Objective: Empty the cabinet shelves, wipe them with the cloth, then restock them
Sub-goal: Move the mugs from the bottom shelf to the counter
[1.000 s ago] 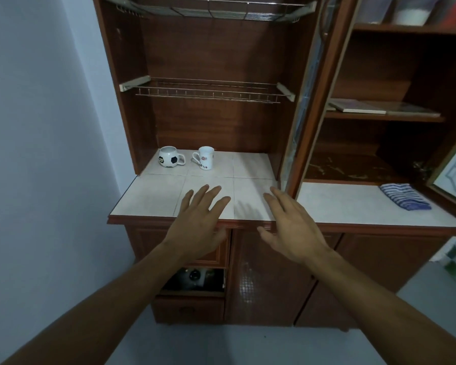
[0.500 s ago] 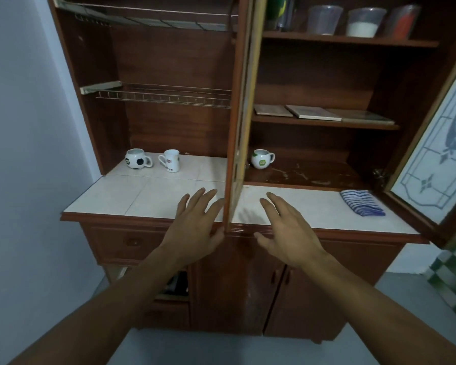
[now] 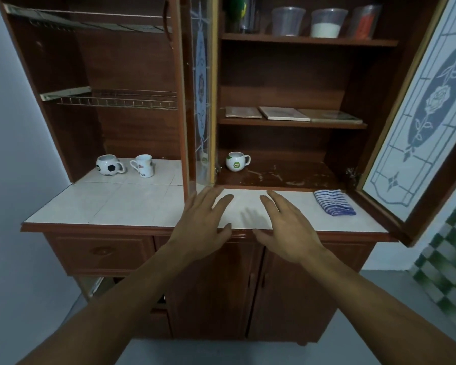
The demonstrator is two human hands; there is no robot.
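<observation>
A brown wooden cabinet stands before me with a white tiled counter [image 3: 132, 204]. My left hand [image 3: 200, 225] and my right hand [image 3: 287, 227] hover over the counter's front edge, fingers spread, holding nothing. A blue striped cloth [image 3: 333, 202] lies folded at the counter's right end. A green-and-white mug [image 3: 237, 161] sits on the bottom right shelf [image 3: 287, 175]. Flat tiles [image 3: 284, 113] lie on the middle shelf. Plastic containers [image 3: 327, 22] line the top shelf. A football mug [image 3: 108, 165] and a white mug [image 3: 143, 165] stand at the left back.
Two glass doors hang open: one edge-on at the centre [image 3: 202, 96], one swung out at the right [image 3: 427, 101]. Wire racks [image 3: 116, 101] cross the left compartment. A drawer [image 3: 100, 250] and lower doors sit under the counter. A wall closes the left side.
The view has shifted right, bringing the right compartment, its shelves and the cloth into fuller view. Both hands stayed spread over the counter edge, now in front of the right compartment.
</observation>
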